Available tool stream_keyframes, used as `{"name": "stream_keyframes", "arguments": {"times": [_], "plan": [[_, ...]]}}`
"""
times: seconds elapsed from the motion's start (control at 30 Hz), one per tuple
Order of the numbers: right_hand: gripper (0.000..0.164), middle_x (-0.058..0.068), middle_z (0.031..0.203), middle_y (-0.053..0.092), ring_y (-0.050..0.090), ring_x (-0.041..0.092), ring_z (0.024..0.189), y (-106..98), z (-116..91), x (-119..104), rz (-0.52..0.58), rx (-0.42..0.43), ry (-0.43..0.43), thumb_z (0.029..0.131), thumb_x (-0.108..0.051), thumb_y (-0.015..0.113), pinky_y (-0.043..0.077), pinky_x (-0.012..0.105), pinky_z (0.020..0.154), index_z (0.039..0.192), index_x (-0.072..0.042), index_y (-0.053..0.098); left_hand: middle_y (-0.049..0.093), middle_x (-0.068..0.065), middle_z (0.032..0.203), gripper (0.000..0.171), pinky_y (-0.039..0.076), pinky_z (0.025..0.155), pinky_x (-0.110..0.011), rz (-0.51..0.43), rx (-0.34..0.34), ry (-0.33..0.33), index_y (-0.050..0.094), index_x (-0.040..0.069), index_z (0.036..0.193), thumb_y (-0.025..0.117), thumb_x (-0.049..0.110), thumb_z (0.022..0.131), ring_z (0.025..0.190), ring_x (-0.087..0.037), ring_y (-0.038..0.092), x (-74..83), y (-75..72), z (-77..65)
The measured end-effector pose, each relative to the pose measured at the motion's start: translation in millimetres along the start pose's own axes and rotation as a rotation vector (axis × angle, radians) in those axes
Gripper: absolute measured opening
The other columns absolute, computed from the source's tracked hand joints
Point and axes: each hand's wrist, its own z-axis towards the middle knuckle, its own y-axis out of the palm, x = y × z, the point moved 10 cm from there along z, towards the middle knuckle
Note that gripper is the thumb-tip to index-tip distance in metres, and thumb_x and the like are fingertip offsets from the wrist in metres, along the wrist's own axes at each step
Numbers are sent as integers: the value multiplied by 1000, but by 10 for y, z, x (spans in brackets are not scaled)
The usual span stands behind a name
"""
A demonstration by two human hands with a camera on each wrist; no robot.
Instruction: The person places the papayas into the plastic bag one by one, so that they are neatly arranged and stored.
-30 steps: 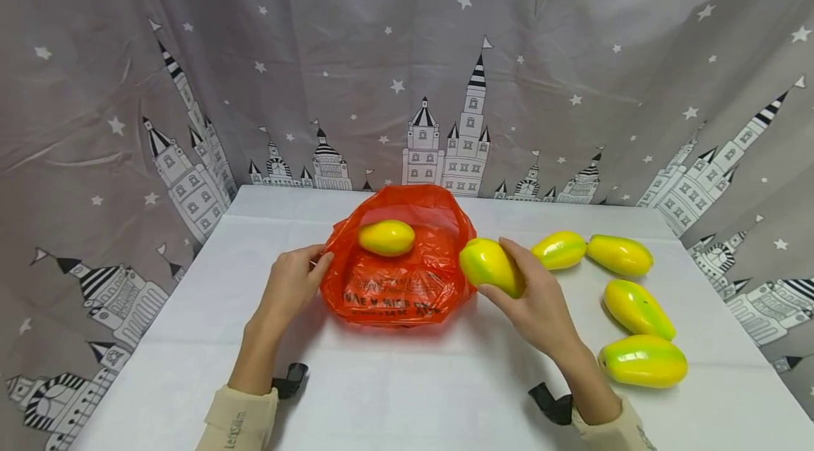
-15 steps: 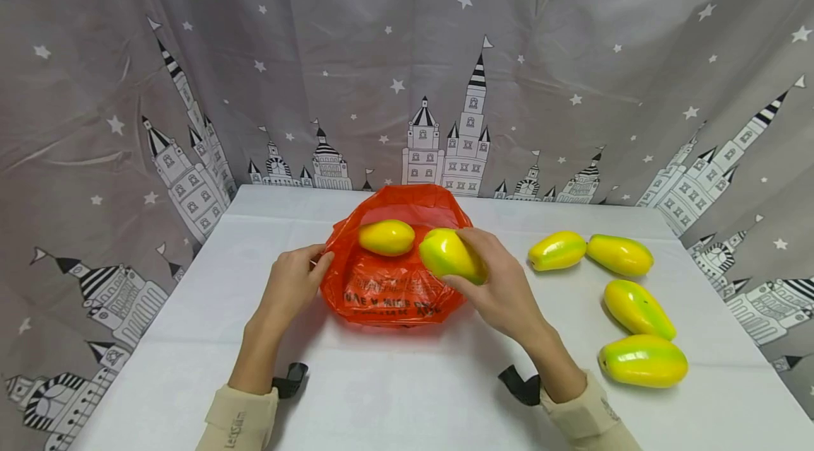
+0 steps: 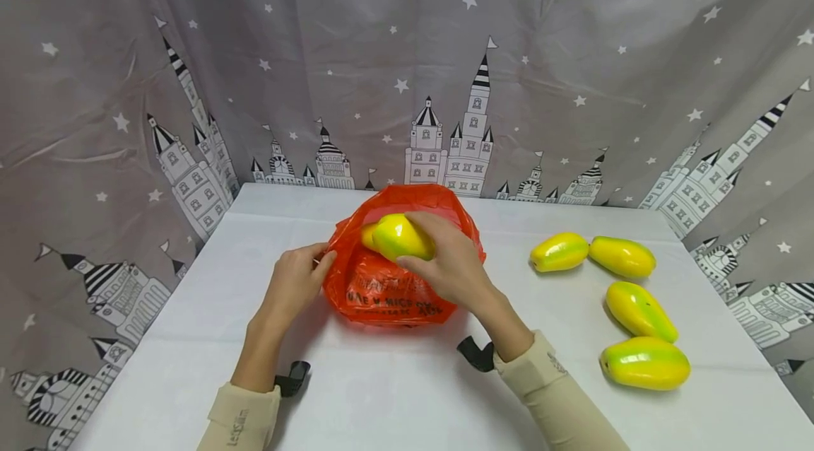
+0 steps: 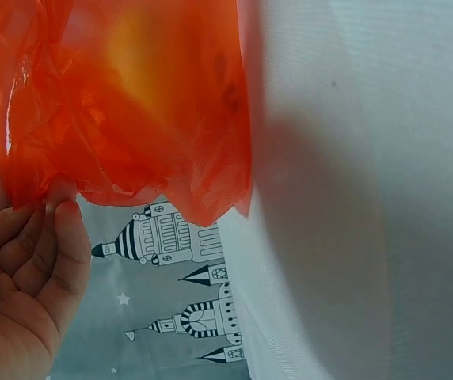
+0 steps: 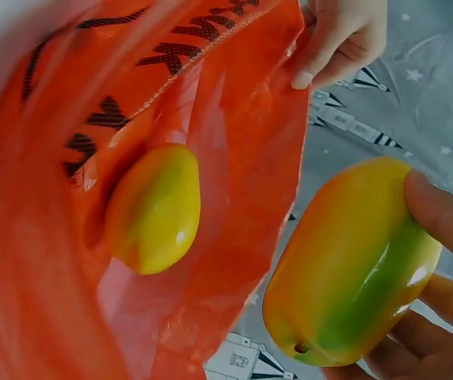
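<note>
A red plastic bag (image 3: 381,288) with black lettering stands with its mouth spread. My left hand (image 3: 288,288) pinches the bag's left rim; the left wrist view shows the thumb and fingers on the red film (image 4: 92,150). My right hand (image 3: 454,267) grips a yellow-green papaya (image 3: 402,237) from its right side, over the bag's mouth. Inside the bag lies another papaya (image 5: 155,210), partly hidden in the head view behind the held one. In the right wrist view the held papaya (image 5: 353,269) is apart from the one in the bag.
On the table's right side lie several more papayas: two end to end at the back, one papaya (image 3: 559,252) and another (image 3: 622,256), and two nearer, a slanted papaya (image 3: 641,311) and a level papaya (image 3: 645,363). A grey castle-print curtain (image 3: 356,83) hangs behind the white table (image 3: 356,394).
My right hand has carried its papaya leftward, from beside the bag's right rim to over the mouth, now covering part of the papaya inside. My left hand keeps its hold on the rim.
</note>
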Motion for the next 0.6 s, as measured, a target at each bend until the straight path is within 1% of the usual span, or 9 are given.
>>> {"name": "stream_keyframes", "arguments": {"times": [0.07, 0.17, 0.37, 0.5, 0.6], "plan": [[61, 5, 138, 56, 52, 21, 123, 65, 71, 11, -7, -24, 25, 85, -23, 80, 44, 40, 102, 139, -10, 54, 71, -19, 94, 28, 57, 72, -43, -1, 2, 3, 67, -9, 117, 61, 11, 98, 82, -30, 66, -1, 2, 1], [62, 4, 136, 57, 53, 20, 119, 166, 167, 59, -23, -56, 76, 85, -25, 80, 44, 38, 101, 140, -11, 53, 71, -19, 94, 28, 57, 72, -43, 2, 5, 6, 67, -9, 116, 61, 11, 98, 82, -30, 66, 0, 1, 4], [61, 3, 125, 62, 57, 20, 104, 372, 322, 182, -61, -119, 175, 85, -28, 80, 49, 36, 91, 136, -11, 53, 71, -19, 94, 27, 58, 71, -42, 0, 4, 3, 68, -8, 115, 61, 11, 98, 81, -30, 66, 7, -5, 7], [62, 5, 128, 60, 56, 21, 107, 498, 399, 248, -65, -162, 204, 85, -29, 79, 49, 37, 93, 138, -10, 52, 71, -19, 95, 27, 58, 71, -42, -3, -1, -7, 67, -8, 116, 60, 11, 98, 80, -29, 66, 16, -13, 0], [62, 5, 132, 59, 54, 22, 112, 575, 441, 272, -67, -185, 194, 85, -28, 79, 47, 38, 96, 138, -10, 54, 71, -19, 95, 28, 59, 70, -41, -7, -3, -9, 67, -8, 117, 60, 12, 98, 79, -28, 65, 27, -18, -7]]}}
